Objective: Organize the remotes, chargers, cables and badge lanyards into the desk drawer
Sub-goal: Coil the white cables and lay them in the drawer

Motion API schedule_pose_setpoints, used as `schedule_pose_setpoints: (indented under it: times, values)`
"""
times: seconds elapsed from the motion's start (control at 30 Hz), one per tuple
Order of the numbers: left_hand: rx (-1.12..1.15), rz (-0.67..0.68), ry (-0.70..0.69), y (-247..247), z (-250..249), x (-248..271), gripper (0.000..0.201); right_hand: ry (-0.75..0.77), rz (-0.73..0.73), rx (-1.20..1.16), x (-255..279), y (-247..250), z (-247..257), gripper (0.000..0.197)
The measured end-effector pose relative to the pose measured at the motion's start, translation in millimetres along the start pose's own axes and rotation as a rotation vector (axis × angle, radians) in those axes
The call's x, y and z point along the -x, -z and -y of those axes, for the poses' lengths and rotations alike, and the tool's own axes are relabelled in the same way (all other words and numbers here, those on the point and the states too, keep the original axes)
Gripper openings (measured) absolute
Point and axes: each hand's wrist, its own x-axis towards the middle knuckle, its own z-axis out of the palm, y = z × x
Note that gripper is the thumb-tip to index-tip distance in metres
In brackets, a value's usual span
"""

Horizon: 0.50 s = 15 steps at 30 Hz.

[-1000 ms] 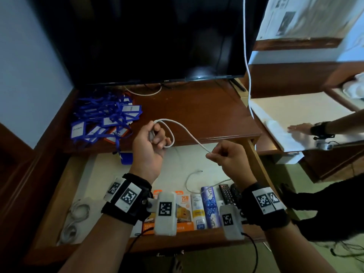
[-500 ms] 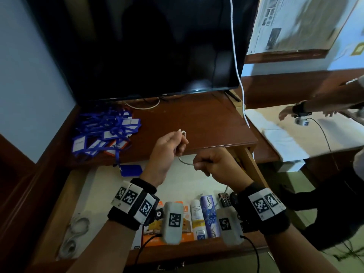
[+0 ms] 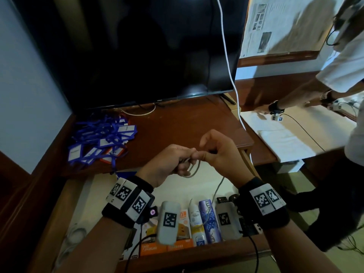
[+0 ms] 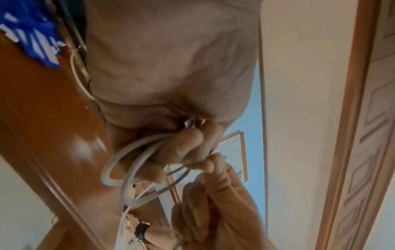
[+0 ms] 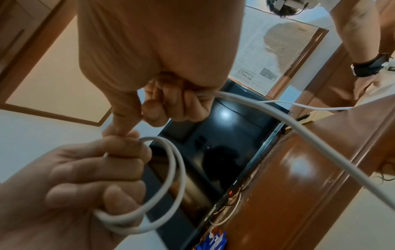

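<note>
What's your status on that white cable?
Left hand grips coiled white cable. Right hand pinches its loose run. Tail hangs over open drawer. Lanyards on desk.

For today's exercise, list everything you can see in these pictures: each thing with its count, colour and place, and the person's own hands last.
White cable: one, partly coiled in the left grip, tail hanging over the drawer.
Badge lanyards: a pile, blue, on the desk's left side; count unclear.
Desk: one, brown wood.
Drawer: one, open, pale lining, below the desk edge.
Television: one, black, at the back of the desk.
Charger boxes: orange, at the drawer's front; count unclear.
Coiled cables: white, drawer's left front; count unclear.
Second person: one, white shirt, at the right.
Left hand: grips the coil.
Right hand: grips the cable, forefinger by the coil.
</note>
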Motion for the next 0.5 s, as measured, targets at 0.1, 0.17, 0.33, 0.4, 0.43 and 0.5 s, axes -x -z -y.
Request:
schedule_pose_setpoints:
  times: [0.1, 0.17, 0.33, 0.4, 0.43, 0.5]
  values:
    - [0.084, 0.001, 0.000, -1, -1, 0, 0.040, -0.031, 0.068, -0.056, 2, 3, 0, 0.026]
    - [0.184, 0.017, -0.017, -2, -3, 1, 0.040, -0.067, 0.124, -0.163, 3, 4, -2, 0.024]
    - [0.525, 0.014, -0.031, -1, -4, -1, 0.039, 0.012, 0.073, -0.040, 1, 5, -9, 0.027]
    - [0.573, -0.014, -0.039, -6, -1, -2, 0.041, 0.032, 0.028, -0.031, 1, 5, -9, 0.033]
    - [0.574, -0.029, -0.049, -9, 0, -2, 0.041, 0.030, 0.005, -0.048, 1, 5, -9, 0.033]
    - [0.540, -0.076, -0.077, -14, 3, -3, 0.041, 0.016, -0.036, -0.083, 3, 5, -7, 0.033]
